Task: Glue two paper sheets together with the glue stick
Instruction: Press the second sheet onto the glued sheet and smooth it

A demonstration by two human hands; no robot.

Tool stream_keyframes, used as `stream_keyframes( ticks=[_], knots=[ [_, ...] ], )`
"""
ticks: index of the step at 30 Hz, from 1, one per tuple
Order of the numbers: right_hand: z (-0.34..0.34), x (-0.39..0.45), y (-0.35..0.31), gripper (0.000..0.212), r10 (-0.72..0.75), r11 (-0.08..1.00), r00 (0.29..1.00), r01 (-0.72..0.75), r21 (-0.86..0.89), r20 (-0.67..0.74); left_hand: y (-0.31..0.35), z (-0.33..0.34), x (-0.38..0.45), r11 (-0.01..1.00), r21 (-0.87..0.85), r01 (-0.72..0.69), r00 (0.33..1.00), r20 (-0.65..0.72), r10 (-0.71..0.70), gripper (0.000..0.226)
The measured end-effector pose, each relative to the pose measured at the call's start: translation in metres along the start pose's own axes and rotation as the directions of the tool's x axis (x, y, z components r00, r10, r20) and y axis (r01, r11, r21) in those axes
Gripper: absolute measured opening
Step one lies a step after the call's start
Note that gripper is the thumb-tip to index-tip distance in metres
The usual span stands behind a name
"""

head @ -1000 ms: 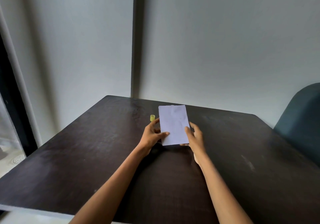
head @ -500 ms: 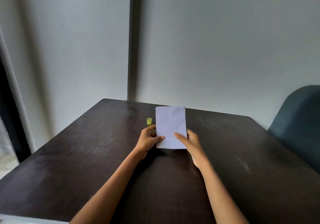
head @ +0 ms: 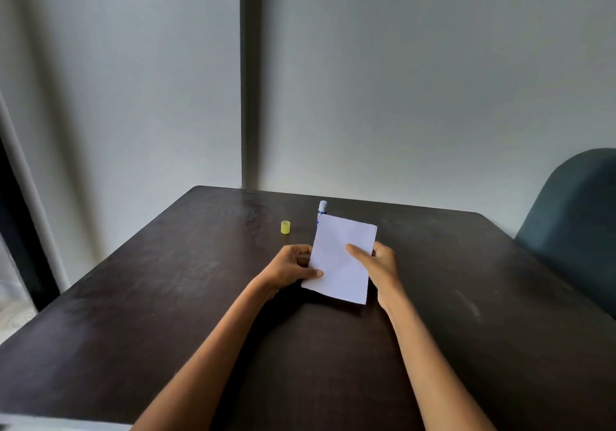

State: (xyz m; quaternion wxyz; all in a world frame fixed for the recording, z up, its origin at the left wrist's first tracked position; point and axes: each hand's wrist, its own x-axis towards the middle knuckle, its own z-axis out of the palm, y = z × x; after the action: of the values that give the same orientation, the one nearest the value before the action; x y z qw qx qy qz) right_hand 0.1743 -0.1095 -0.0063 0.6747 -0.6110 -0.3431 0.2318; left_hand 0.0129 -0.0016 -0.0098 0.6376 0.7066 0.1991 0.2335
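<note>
A white paper [head: 341, 259] is held just above the dark table [head: 166, 297], near its middle, by both hands. It is a small upright rectangle, plain and unmarked on the side that shows, with faint creases across its face and its top edge tilted slightly to the right. Whether one sheet or two are held cannot be told. Its left edge is pinched by the left hand [head: 288, 269], the thumb laid on the front near the lower corner and the fingers curled behind. Its right edge is gripped by the right hand [head: 380, 265], the thumb stretched across the front and the fingers hidden behind. An uncapped glue stick [head: 322, 209] is seen just past the top left corner of the paper, its lower part covered. A small yellow cap [head: 285, 227] stands on the table to the left, apart from both. A dark chair [head: 573, 224] is seen at the right edge.
</note>
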Motion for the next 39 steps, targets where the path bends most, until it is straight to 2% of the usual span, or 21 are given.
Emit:
stream_keyframes(
  ticks=[3,6,8,10,12,14,17,19,23,25,28,31,35,37,39],
  knots=[
    [-0.004,0.006,0.002,0.013,-0.006,0.999,0.985,0.013,0.043,-0.174,0.003,-0.001,-0.001,0.999,0.032,0.029,0.998,0.049,-0.031,0.030],
    [-0.011,0.013,0.003,0.016,0.002,0.991,0.935,0.045,0.125,-0.356,0.003,-0.001,-0.001,0.998,0.035,0.043,0.995,0.088,-0.046,0.026],
    [-0.015,0.015,0.002,0.025,0.048,0.978,0.909,0.041,0.204,-0.415,0.003,0.000,-0.002,0.999,0.029,0.027,0.997,0.071,-0.029,0.027],
    [-0.016,0.014,-0.001,0.034,0.082,0.975,0.927,0.002,0.224,-0.366,0.002,0.003,-0.002,1.000,0.004,-0.013,1.000,-0.007,0.013,0.029],
    [-0.011,0.010,-0.004,0.035,0.085,0.985,0.966,-0.045,0.165,-0.244,0.000,0.005,-0.001,0.999,-0.030,-0.034,0.991,-0.131,0.030,0.028],
    [-0.005,0.003,-0.005,0.029,0.046,0.998,0.997,-0.043,0.040,-0.063,-0.001,0.007,0.000,0.998,-0.056,-0.041,0.978,-0.207,0.029,0.028],
    [0.003,-0.005,-0.002,0.012,0.006,0.993,0.985,0.015,-0.120,0.172,-0.001,0.009,0.000,0.996,-0.069,-0.053,0.974,-0.223,0.037,0.031],
    [0.004,-0.007,-0.003,0.002,0.025,0.989,0.974,0.008,-0.144,0.224,0.000,0.010,0.000,0.993,-0.095,-0.068,0.965,-0.260,0.041,0.031],
    [0.002,-0.009,-0.006,0.004,0.057,0.987,0.958,-0.011,-0.162,0.280,-0.001,0.008,0.003,0.980,-0.179,-0.091,0.906,-0.423,0.006,0.012],
    [0.001,-0.010,-0.006,0.003,0.076,0.973,0.947,-0.002,-0.230,0.313,-0.001,0.005,0.004,0.975,-0.199,-0.103,0.877,-0.480,-0.006,0.015],
    [0.000,-0.010,-0.008,0.012,0.090,0.964,0.947,-0.005,-0.264,0.308,-0.004,0.001,0.006,0.979,-0.173,-0.107,0.828,-0.560,-0.008,0.021],
    [-0.002,-0.006,-0.005,0.039,0.021,0.954,0.986,0.030,-0.299,0.166,-0.007,0.001,0.007,0.987,-0.129,-0.099,0.813,-0.582,0.005,0.025],
    [0.001,-0.002,0.000,0.048,-0.025,0.959,1.000,0.026,-0.281,0.009,-0.008,0.007,0.007,0.994,-0.058,-0.092,0.828,-0.559,0.044,0.026],
    [0.003,0.000,0.002,0.043,-0.026,0.965,0.999,0.020,-0.261,-0.019,-0.007,0.008,0.006,0.995,-0.049,-0.087,0.825,-0.563,0.045,0.026],
    [0.002,-0.001,0.001,0.012,-0.037,0.970,0.999,0.035,-0.240,-0.006,-0.006,0.008,0.005,0.996,-0.040,-0.074,0.835,-0.549,0.040,0.025]
  ],
)
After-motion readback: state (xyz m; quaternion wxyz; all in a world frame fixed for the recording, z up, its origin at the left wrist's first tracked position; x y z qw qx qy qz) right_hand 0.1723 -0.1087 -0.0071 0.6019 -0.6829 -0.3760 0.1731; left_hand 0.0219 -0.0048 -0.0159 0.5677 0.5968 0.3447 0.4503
